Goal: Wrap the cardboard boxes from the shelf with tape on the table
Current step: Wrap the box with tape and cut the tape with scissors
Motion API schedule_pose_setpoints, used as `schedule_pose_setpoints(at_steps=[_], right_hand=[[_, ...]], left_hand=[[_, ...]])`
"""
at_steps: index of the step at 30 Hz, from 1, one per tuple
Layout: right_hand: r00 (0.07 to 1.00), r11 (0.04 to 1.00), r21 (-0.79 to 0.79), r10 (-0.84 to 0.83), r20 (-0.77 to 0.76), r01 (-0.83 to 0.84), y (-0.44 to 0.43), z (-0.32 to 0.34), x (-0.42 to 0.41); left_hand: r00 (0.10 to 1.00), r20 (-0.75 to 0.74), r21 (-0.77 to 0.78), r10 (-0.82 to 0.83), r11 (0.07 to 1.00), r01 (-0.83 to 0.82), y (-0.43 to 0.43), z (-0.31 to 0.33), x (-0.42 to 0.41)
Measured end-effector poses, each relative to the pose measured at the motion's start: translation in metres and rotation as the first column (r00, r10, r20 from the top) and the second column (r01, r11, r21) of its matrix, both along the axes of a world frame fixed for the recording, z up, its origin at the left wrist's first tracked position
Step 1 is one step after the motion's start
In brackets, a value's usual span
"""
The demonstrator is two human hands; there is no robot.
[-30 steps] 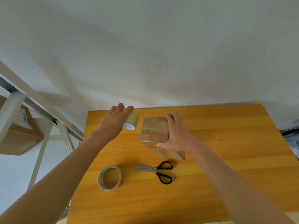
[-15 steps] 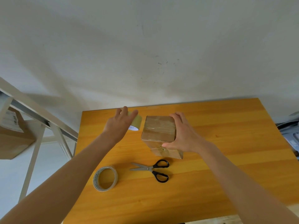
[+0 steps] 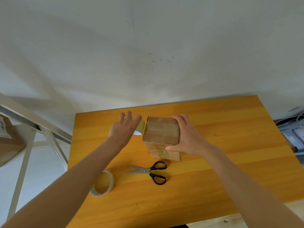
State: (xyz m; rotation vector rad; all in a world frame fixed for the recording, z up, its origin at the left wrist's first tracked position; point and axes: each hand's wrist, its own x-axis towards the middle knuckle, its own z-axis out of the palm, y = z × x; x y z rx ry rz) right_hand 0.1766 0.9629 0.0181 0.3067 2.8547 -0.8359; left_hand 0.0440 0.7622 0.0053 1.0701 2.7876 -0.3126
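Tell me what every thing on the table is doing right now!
cardboard box: standing on the table, taped over, gripped by the right hand.
held tape roll: in the left hand, close beside the box's left side.
spare tape roll: lying flat, untouched.
scissors: lying flat, blades together, untouched.

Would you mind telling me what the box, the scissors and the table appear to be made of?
The box looks like brown cardboard, its top glossy under bands of clear tape. The scissors seem to have bare grey metal blades and shiny black plastic handles. The table appears to be orange-varnished wood, or a grain-printed laminate.
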Motion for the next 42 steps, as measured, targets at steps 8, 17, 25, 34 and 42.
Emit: schedule_pose_setpoints(at_steps=[8,17,25,34,42], right_hand=[[0.999,0.999,0.033,-0.013,0.040,0.012,0.011,0.002,0.010],[0.995,0.933,0.349,0.056,0.087,-0.083,-0.012,0.001,-0.002],[0.980,0.893,0.415,0.114,0.166,-0.174,-0.046,0.006,-0.033],[0.998,0.975,0.219,0.047,-0.033,-0.039,-0.055,0.011,-0.043],[0.993,1.000,-0.013,0.024,-0.114,-0.025,-0.063,0.005,-0.047]], left_hand=[[0.999,0.027,0.004,-0.018,1.000,0.017,0.018,-0.001,0.007],[0.996,0.041,0.033,-0.084,0.996,0.083,0.029,0.005,0.017],[0.992,0.049,0.101,-0.119,0.988,0.113,0.028,0.007,0.019],[0.967,0.187,0.582,0.173,0.774,-0.250,-0.001,0.003,0.009],[0.682,0.721,0.605,0.121,0.370,-0.705,-0.007,0.004,0.008]])
